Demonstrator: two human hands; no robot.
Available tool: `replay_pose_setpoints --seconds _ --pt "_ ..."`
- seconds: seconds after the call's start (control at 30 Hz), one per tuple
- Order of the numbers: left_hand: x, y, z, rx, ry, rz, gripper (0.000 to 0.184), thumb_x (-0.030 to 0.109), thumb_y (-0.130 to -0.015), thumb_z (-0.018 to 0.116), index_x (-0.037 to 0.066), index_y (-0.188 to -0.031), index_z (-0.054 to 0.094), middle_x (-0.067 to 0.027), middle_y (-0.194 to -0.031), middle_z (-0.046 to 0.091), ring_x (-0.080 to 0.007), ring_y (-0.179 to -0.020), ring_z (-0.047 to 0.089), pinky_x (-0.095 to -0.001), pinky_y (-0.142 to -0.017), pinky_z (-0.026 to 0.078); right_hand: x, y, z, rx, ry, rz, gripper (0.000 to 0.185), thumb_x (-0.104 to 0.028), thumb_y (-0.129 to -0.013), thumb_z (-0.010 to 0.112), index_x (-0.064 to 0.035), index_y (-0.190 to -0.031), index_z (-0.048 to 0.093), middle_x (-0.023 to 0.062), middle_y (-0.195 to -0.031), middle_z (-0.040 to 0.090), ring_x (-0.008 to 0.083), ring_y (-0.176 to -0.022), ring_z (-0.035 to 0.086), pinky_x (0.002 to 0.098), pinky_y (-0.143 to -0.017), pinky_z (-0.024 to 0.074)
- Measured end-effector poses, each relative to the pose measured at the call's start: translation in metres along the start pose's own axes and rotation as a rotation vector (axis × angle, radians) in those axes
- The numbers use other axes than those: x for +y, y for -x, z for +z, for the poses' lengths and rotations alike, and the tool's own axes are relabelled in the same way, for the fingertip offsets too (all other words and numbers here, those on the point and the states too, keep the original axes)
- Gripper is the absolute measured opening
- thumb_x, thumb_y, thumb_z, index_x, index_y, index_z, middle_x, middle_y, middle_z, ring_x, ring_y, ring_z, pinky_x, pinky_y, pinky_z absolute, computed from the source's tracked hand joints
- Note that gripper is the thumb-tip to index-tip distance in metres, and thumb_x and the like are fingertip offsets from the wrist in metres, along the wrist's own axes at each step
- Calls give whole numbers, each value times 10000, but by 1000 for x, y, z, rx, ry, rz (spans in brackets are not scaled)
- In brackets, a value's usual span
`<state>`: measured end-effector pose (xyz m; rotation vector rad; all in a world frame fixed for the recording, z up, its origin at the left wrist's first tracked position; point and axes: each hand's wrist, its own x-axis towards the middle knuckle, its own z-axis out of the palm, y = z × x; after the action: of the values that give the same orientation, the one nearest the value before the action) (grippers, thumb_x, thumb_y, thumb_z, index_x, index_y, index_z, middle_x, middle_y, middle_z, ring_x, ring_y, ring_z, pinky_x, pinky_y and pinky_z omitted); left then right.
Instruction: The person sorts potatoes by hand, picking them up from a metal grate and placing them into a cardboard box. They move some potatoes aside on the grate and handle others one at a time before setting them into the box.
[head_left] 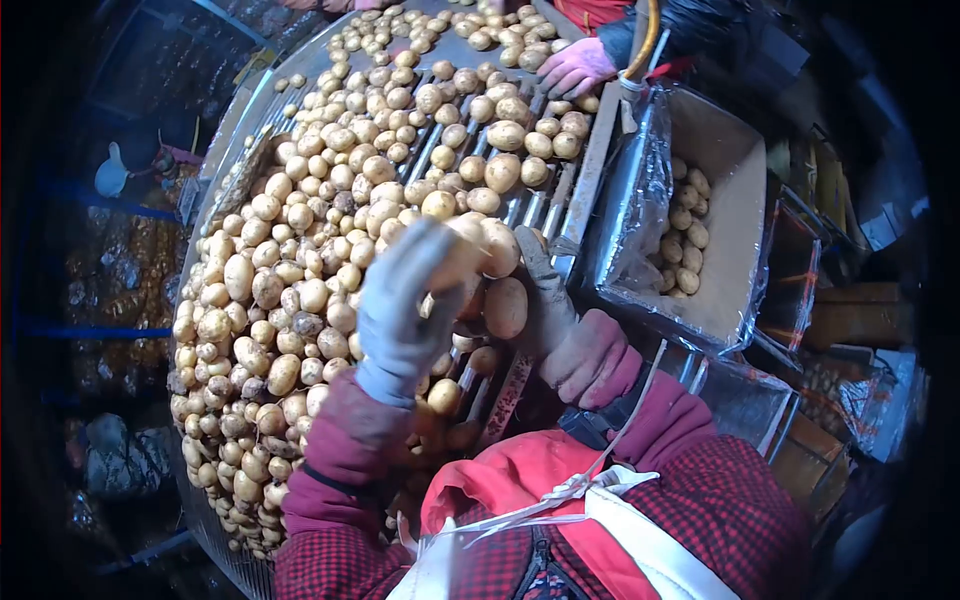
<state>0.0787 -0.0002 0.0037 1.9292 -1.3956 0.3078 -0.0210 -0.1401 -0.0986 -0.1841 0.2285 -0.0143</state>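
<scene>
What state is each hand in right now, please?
Left hand: curled and blurred over the potatoes; whether it holds any cannot be told.
Right hand: beside large potatoes; its grip cannot be told.

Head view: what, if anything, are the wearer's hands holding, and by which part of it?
Large potatoes appear held between the left hand and right hand, the right against their right sides; the left is blurred, so its exact hold cannot be told.

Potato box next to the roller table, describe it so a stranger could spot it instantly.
Find the big table heaped with potatoes, then look beyond the picture's right edge of it, past the right hand. There sits an open cardboard box with clear plastic. Its neighbours look smaller; this one shows a loose batch of potatoes inside.
</scene>
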Motion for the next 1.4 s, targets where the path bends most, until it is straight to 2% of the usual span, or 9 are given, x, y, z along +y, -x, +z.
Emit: replay_pose_setpoints --seconds 0.1,0.23,0.33,0.43,0.67,0.9,1.0,1.13,1.4 --pt "30 0 25 -117 -81 140 534 93 -790 784 145 -1316 711 -205 -1416 623 -411 -1266 613 -522 -1073 480 -3 25 1 -41 646 -517 552 -454 -1076 535 -82 -1482 499 136 -1399 620 292 -1247 649 453 -1065 552" --pt "69 -13 49 -279 -15 169 653 100 -718 843 127 -1348 672 -266 -1502 547 -471 -1289 587 -544 -1075 481 -17 53 -26 158 909 -699 601 -475 -1052 577 -78 -1495 491 144 -1417 617 312 -1277 636 472 -1093 534" --pt "90 -33 85 -280 98 273 639 120 -723 850 113 -1337 673 -272 -1495 546 -479 -1298 579 -555 -1075 478 -53 92 -29 -126 -341 -368 694 -587 -1021 596 -87 -1494 510 139 -1433 615 320 -1291 628 479 -1134 502" --pt "110 -46 108 -279 186 330 659 117 -714 852 101 -1346 664 -277 -1493 544 -484 -1300 577 -554 -1072 481 -87 134 -46 -81 -361 -445 705 -655 -1010 568 -129 -1479 545 127 -1445 613 317 -1300 620 499 -1152 481" --pt "89 -16 105 -333 123 226 738 42 -730 795 41 -1435 573 -299 -1519 514 -487 -1325 567 -553 -1092 469 -221 244 -110 387 130 -1024 578 -617 -964 604 -151 -1305 625 106 -1287 676 301 -1149 684 555 -886 623" --pt "63 16 79 -407 52 129 695 18 -739 752 26 -1419 605 -276 -1481 556 -436 -1282 602 -514 -1069 482 -281 301 -195 1213 110 -994 633 -588 -940 717 -175 -1385 540 149 -1298 593 349 -1194 609 500 -1024 532" --pt "63 23 70 -493 100 76 651 33 -740 754 23 -1381 640 -262 -1424 602 -423 -1202 633 -501 -1017 499 -277 309 -192 779 211 -989 355 -479 -1035 626 -165 -1203 619 85 -1096 633 310 -1045 618 442 -923 562" --pt "66 37 66 -468 170 125 624 120 -777 786 57 -1375 619 -214 -1361 624 -380 -1140 658 -487 -943 522 -257 240 -107 464 534 -872 580 -422 -1053 596 -82 -1514 506 173 -1434 580 329 -1189 656 448 -986 578" --pt "65 67 -11 -223 -23 -52 569 131 -774 788 95 -1323 648 -177 -1290 630 -352 -1128 648 -486 -951 490 -75 76 -18 17 534 -372 535 -312 -1112 486 -76 -1587 419 190 -1423 618 295 -1171 690 351 -875 642"
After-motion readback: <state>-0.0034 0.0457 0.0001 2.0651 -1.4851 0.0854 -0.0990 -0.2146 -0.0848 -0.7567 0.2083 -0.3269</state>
